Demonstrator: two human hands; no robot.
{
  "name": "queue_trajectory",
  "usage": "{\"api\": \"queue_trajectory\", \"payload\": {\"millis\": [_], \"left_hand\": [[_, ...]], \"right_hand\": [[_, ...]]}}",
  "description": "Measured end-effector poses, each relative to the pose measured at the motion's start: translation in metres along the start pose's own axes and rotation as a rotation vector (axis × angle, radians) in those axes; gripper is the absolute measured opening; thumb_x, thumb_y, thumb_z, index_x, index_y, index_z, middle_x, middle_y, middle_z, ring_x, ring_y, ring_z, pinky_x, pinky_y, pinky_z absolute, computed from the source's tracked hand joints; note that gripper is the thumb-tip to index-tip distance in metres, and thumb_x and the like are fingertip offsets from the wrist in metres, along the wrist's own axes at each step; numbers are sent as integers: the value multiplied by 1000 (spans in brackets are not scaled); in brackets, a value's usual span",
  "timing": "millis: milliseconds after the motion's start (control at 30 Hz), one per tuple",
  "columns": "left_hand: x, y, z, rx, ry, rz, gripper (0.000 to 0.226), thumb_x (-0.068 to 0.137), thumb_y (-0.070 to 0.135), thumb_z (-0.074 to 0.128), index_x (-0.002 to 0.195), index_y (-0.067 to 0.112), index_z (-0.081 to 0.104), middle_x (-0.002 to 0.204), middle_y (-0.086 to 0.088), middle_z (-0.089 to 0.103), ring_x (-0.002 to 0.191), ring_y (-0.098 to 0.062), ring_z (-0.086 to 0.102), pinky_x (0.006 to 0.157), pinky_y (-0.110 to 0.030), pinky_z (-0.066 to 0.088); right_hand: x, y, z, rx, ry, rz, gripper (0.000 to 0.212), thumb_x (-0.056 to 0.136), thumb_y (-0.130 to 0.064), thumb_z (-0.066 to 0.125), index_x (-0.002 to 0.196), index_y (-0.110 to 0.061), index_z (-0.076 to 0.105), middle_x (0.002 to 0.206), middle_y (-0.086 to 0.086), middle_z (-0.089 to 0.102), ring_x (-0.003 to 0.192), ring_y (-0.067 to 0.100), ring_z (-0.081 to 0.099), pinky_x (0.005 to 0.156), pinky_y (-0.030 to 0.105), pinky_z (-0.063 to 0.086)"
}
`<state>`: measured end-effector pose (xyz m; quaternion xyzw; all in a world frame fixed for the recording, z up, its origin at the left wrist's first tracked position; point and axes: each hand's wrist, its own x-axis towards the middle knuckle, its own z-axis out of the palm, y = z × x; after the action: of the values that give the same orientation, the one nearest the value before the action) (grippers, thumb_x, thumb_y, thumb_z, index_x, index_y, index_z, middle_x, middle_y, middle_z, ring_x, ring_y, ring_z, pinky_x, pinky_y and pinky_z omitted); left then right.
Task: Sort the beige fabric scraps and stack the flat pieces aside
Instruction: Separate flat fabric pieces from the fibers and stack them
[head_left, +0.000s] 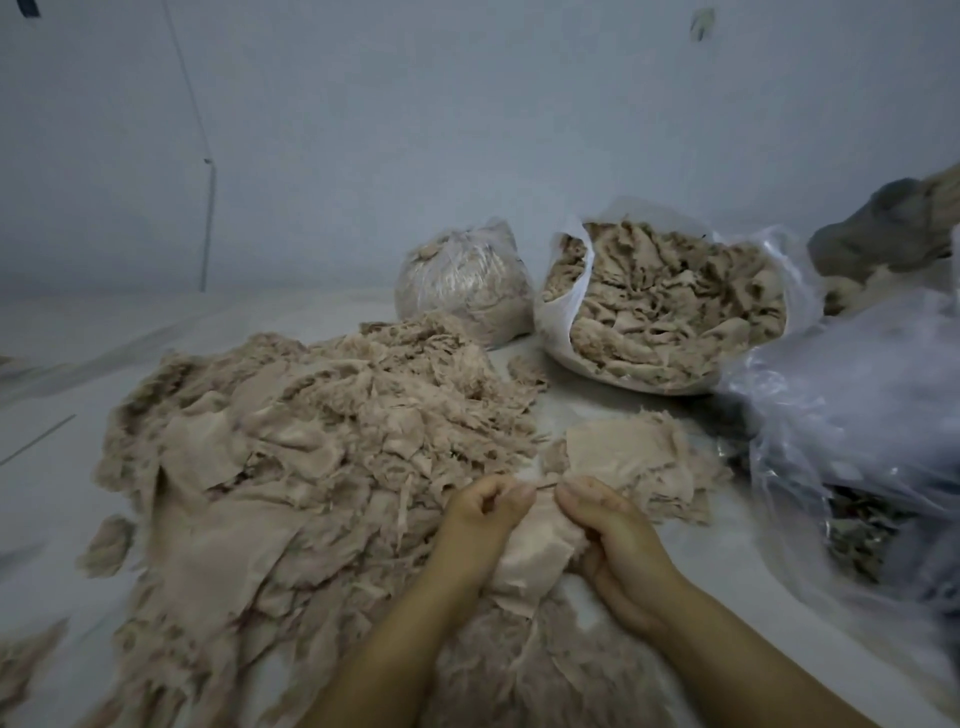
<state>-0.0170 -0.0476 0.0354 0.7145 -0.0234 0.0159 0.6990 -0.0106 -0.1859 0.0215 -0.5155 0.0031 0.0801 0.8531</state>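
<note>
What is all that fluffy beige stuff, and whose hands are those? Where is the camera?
The camera sits on a person's head and looks down, so you see their own two bare hands. The left hand and right hand both pinch one beige fabric piece. On the left lies a big pile of scraps waiting to be sorted. Just past the hands is a small stack of flat pieces. Farther back stand an open bag of scraps and a tied bag.

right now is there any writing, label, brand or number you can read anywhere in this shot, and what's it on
None: no readable text in this view.
The tied bag, the open bag and the clear plastic show no print.
The scrap that both hands hold is plain.
</note>
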Motion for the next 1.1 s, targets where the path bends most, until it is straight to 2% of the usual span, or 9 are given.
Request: {"api": "queue_trajectory", "payload": {"millis": [100, 233, 500, 633, 733, 800, 867, 967, 1100], "left_hand": [[0, -7, 4, -14, 28, 15, 25, 96, 15, 52, 94, -6, 65, 94, -30, 65, 82, -25, 59, 76, -41, 48], [0, -11, 5, -129, 72, 12, 24, 96, 9, 49, 79, 8, 67, 73, -6, 68, 67, -14, 61, 63, -27, 48], [4, -12, -1, -264, 177, -57, 36, 96, 14, 50, 62, 13, 62, 50, 2, 57, 41, -8, 48, 42, -18, 37], [10, -17, -13, -264, 391, -30, 33, 101, 24, 41, 75, 8, 55, 46, 1, 40, 34, -7, 33, 34, -18, 26], [1, -13, -6, -310, 188, -49, 42, 97, 44, 41, 101, 8, 63, 70, -4, 67, 60, -12, 63, 50, -24, 49], [-8, -15, 3, -336, -121, -69, 48, 95, 49, 47, 116, 10, 64, 105, -9, 72, 97, -23, 68, 79, -34, 56], [-12, -13, 6, -350, -180, -68, 45, 89, 38, 61, 118, 4, 63, 114, -20, 67, 107, -34, 63, 92, -42, 50], [-7, -11, 4, -356, 9, -5, 37, 85, 18, 64, 110, -9, 61, 105, -33, 64, 91, -40, 63, 85, -47, 48], [-4, -8, -8, -215, -77, 33, 26, 77, 24, 68, 96, 7, 72, 95, -17, 73, 84, -28, 70, 69, -34, 55]], "right_hand": [[2, 4, 6, -33, 158, -63, 16, 93, -8, 54, 100, 6, 59, 93, 25, 66, 83, 32, 66, 76, 45, 55], [4, 10, 13, -96, 228, -97, 16, 95, -13, 55, 96, 2, 60, 89, 26, 67, 81, 35, 65, 80, 53, 53], [6, 10, 16, -240, 270, -204, 17, 94, -21, 59, 99, -6, 65, 89, 8, 69, 71, 11, 67, 58, 20, 53], [4, 3, 15, -275, 342, -301, 18, 98, -23, 53, 101, -8, 62, 97, 10, 66, 81, 7, 65, 66, 19, 51], [0, 2, 15, -244, 340, -391, 14, 99, -20, 48, 90, -14, 57, 80, 1, 65, 64, -7, 62, 55, 8, 46], [-1, 11, 14, -215, 268, -366, 12, 98, -23, 50, 97, -14, 58, 83, -2, 71, 76, 2, 68, 61, 14, 51], [-2, 15, 15, -155, 210, -321, 9, 94, -22, 58, 100, -16, 58, 88, -1, 72, 83, 16, 70, 66, 26, 54], [-2, 14, 13, -88, 132, -192, 34, 79, -25, 71, 104, -9, 55, 95, 13, 71, 81, 26, 70, 66, 39, 57], [-2, 3, 8, -70, 11, -3, 52, 68, -39, 75, 100, 2, 68, 98, 22, 71, 91, 36, 69, 82, 48, 56]]}}
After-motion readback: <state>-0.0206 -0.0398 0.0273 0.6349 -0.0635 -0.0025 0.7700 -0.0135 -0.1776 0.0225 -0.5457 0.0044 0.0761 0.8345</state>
